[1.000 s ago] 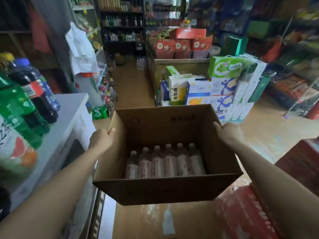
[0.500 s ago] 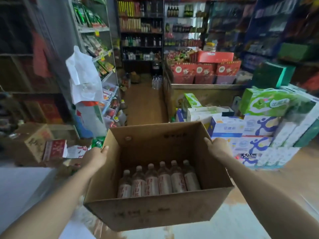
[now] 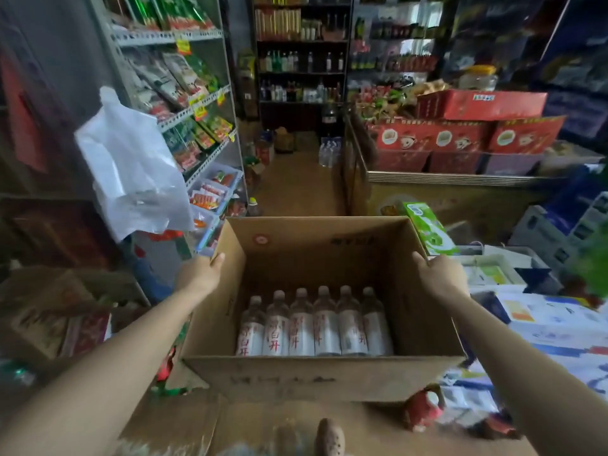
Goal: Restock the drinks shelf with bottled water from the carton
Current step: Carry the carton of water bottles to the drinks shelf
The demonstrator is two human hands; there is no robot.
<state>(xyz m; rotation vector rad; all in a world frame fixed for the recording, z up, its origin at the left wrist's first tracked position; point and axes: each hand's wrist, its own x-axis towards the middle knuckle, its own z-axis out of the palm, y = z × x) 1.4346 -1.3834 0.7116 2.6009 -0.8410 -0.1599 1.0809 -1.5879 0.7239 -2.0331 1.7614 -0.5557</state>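
Note:
I hold an open brown carton (image 3: 316, 378) in front of me, off the floor. My left hand (image 3: 200, 274) grips its left wall near the top edge, and my right hand (image 3: 439, 279) grips its right wall. Inside, against the near wall, stands a row of several water bottles (image 3: 314, 327) with white labels, red characters and pale caps. The far half of the carton is bare. At the end of the aisle a dark shelf unit (image 3: 301, 65) carries bottled drinks.
A metal snack shelf (image 3: 194, 110) with a hanging white plastic bag (image 3: 131, 166) lines the left side. Right of the aisle stands a counter (image 3: 444, 179) with red boxes. A pack of water bottles (image 3: 329, 153) sits on the aisle floor. Stacked cartons lie at both sides.
The view has swung up and to the left, and moved closer to the aisle. The carton stays gripped by both hands. The white counter at left has gone out of view.

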